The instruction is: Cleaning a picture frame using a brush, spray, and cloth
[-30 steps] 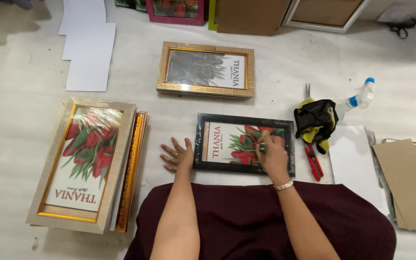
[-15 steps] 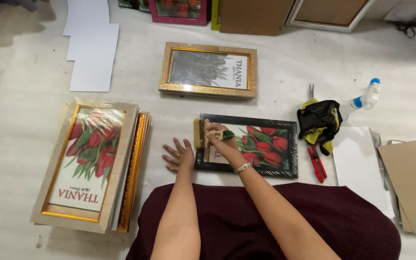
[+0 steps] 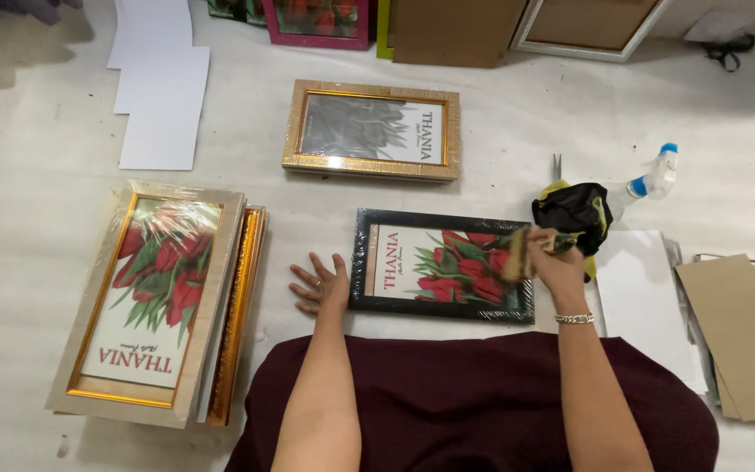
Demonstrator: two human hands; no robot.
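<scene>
Wiping looks like the step in hand: the right hand [image 3: 557, 262] is clenched around a small cloth or pad [image 3: 517, 255], pressed on the right end of the black picture frame [image 3: 443, 275]. That frame lies flat on the pale floor [image 3: 37, 157], straight in front of the person's dark red lap. The left hand [image 3: 321, 284] is released, palm down and fingers spread on the floor, touching or just beside the frame's left edge at its nine o'clock; it seems to steady the frame.

At three o'clock from the frame lies a black and yellow rag [image 3: 574, 214], with a spray bottle [image 3: 648, 179] just beyond it and white sheets [image 3: 644, 297] below. A gold frame [image 3: 373, 129] lies at twelve o'clock, well apart. A stack of gold-edged frames [image 3: 155, 301] sits at nine o'clock.

By my judgement, the next move calls for light, even pressure across the glass while the left hand keeps the frame from sliding.
</scene>
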